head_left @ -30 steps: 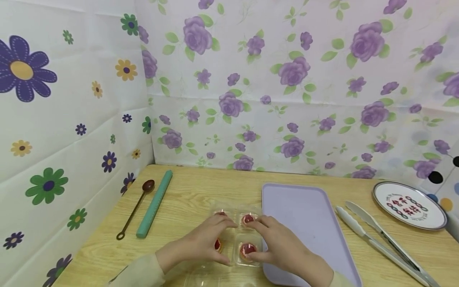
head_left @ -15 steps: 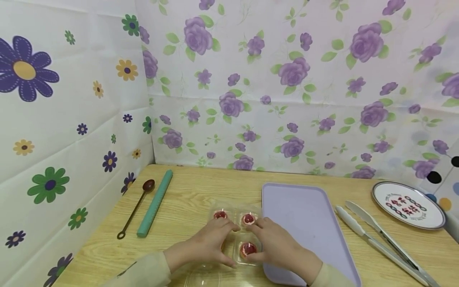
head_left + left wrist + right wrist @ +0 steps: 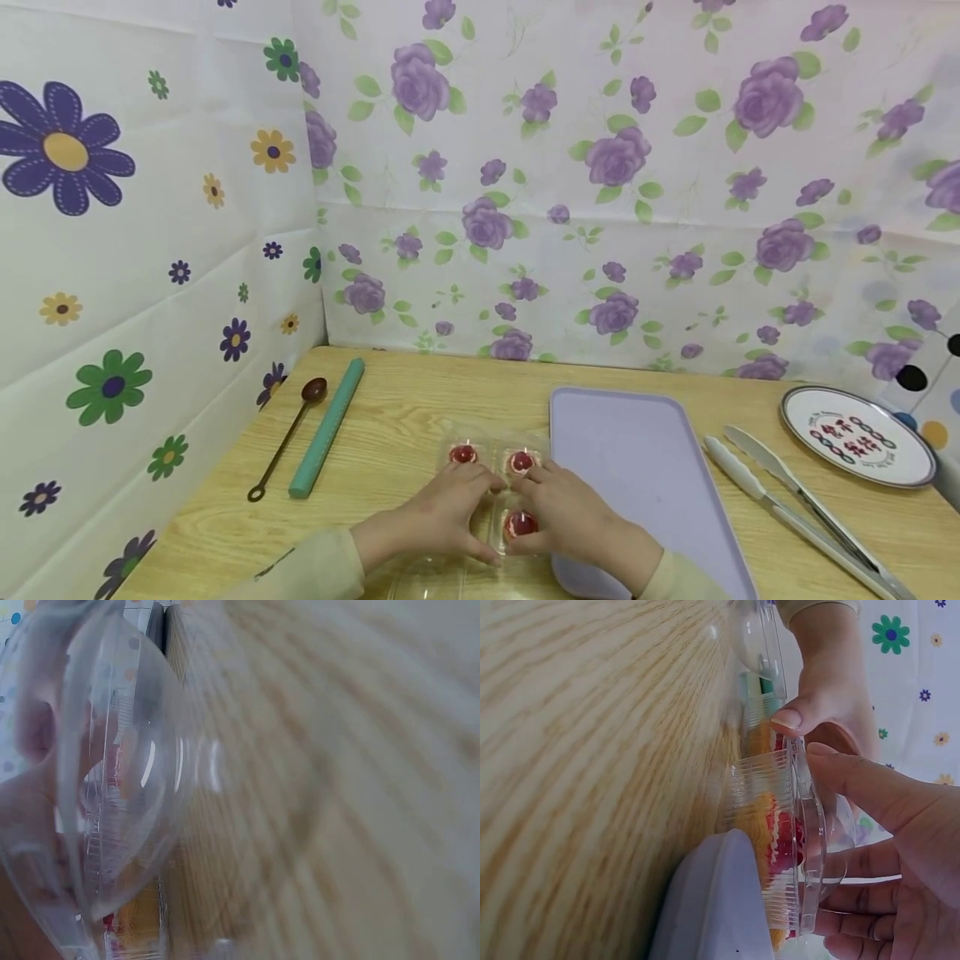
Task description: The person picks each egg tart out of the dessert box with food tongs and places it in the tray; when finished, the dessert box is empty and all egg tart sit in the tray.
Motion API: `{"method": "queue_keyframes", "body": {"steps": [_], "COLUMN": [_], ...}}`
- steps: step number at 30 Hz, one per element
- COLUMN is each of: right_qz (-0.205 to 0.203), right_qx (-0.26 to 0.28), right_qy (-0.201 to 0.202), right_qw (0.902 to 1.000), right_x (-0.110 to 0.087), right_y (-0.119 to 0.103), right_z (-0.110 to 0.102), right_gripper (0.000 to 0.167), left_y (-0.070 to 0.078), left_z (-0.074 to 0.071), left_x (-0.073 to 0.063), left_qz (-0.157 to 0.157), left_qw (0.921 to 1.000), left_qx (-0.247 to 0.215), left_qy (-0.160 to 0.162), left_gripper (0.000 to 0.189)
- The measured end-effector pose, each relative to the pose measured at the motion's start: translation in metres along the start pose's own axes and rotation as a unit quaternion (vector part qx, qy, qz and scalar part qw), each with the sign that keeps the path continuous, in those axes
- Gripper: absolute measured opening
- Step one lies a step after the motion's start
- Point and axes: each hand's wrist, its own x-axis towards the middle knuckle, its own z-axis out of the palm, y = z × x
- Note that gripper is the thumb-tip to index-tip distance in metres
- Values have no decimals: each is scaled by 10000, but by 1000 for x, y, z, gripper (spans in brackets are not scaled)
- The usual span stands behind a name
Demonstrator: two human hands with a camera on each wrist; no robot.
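Observation:
On the table is a clear plastic container (image 3: 489, 435) with ribbed cups and domed lids, holding several red-topped tarts. One back tart (image 3: 462, 454) and the front right tart (image 3: 519, 525) show through the plastic in the head view. My left hand (image 3: 448, 510) arches over the left cups, hiding what lies under it, its thumb low toward the front. Over the right cups, my right hand (image 3: 566, 510) touches the lid. Seen from the right wrist, the right thumb (image 3: 832, 756) and spread fingers rest across the lid (image 3: 814, 847), beside the left thumb (image 3: 789, 718).
A lilac tray (image 3: 630, 450) lies right against the container, with tongs (image 3: 806, 508) and a white printed plate (image 3: 858, 435) farther right. To the left are a teal rod (image 3: 327, 429) and a dark long-handled spoon (image 3: 288, 437). Clear domed plastic (image 3: 427, 577) lies at the front.
My left hand has shifted slightly right and forward off the back left tart, which now shows more. My right hand has edged left over the lid. The head view has tilted up a little.

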Motion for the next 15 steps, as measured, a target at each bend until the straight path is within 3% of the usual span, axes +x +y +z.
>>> {"method": "queue_keyframes", "body": {"steps": [6, 15], "right_qz": [129, 222], "right_qx": [154, 524], "right_qy": [-2, 136], "right_qw": [9998, 9983], "right_x": [-2, -5], "right_y": [0, 3], "right_z": [0, -3], "right_gripper": [69, 74], "left_y": [2, -1], "left_z": [-1, 0], "left_x": [0, -1], "left_qz": [14, -159], "left_qw": [10000, 9995], "left_qx": [33, -287], "left_qy": [48, 18], "left_gripper": [85, 86]}}
